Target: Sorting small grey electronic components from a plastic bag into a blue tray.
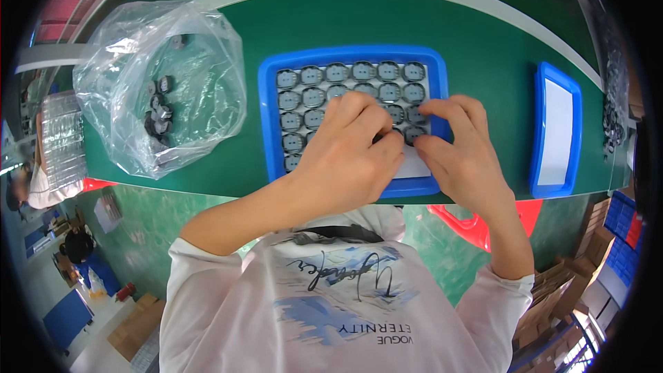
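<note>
A blue-rimmed tray [266, 97] with a white base lies in front of me, holding rows of small dark grey rounded plastic parts [363, 71]. My left hand [352, 148] reaches over its middle with the fingers curled down; a dark bit shows by the thumb, but what the fingers hold is hidden. At the tray's right side is my right hand [459, 145], its forefinger and thumb closed around a grey part [413, 134] at the lower end of the right column. White base [413, 164] shows at the near right corner.
On the left of the green table [483, 48] lies a clear plastic bag [207, 97] with several loose grey parts [160, 114]. A second blue tray [536, 131] with a white base lies at the right. A red stool [476, 228] is below the table edge.
</note>
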`<state>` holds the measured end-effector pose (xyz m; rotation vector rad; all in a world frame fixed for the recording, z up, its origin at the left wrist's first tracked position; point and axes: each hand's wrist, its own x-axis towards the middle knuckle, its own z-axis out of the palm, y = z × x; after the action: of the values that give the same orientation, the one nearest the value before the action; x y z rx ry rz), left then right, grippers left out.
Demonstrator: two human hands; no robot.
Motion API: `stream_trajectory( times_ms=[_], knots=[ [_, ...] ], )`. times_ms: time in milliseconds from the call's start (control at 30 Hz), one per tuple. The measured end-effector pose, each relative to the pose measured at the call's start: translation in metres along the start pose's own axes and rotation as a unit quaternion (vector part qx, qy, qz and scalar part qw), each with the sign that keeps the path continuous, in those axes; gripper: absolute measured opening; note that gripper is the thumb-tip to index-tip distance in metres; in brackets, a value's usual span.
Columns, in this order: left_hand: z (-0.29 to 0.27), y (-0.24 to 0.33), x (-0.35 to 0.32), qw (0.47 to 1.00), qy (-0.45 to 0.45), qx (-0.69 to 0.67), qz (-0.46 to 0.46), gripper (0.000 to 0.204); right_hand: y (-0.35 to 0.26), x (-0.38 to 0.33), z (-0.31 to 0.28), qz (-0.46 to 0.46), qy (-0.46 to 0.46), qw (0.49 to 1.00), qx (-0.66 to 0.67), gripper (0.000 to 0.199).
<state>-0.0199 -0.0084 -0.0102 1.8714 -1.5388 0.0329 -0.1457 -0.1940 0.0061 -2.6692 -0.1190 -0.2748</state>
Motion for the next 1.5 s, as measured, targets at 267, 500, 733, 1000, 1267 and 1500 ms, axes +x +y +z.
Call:
stream_trajectory(
  times_ms=[267, 500, 733, 1000, 1267, 1500],
  knots=[
    [-0.104, -0.052, -0.058, 0.968, 0.127, 0.079, -0.200, 0.012, -0.035, 0.035, -0.014, -0.029, 0.052, 0.998, 0.016, 0.031],
    [-0.188, -0.157, -0.096, 0.904, 0.041, 0.321, -0.279, 0.026, -0.126, 0.228, 0.083, -0.168, -0.176, 0.964, 0.109, 0.033],
    [-0.182, -0.150, -0.075, 0.860, -0.031, 0.221, -0.458, 0.027, -0.105, 0.321, 0.154, -0.104, -0.107, 0.988, 0.044, 0.024],
    [-0.168, -0.114, -0.088, 0.971, 0.058, 0.060, -0.224, 0.031, -0.062, 0.209, 0.043, 0.019, -0.074, 0.896, 0.438, 0.019],
    [-0.078, -0.013, -0.046, 0.993, 0.021, -0.110, 0.033, 0.023, 0.019, -0.007, -0.028, 0.296, 0.137, 0.874, 0.361, 0.017],
    [-0.003, 0.008, -0.012, 0.996, -0.048, -0.051, 0.059, 0.030, 0.013, -0.074, 0.009, 0.235, 0.130, 0.963, 0.007, 0.020]
  ],
)
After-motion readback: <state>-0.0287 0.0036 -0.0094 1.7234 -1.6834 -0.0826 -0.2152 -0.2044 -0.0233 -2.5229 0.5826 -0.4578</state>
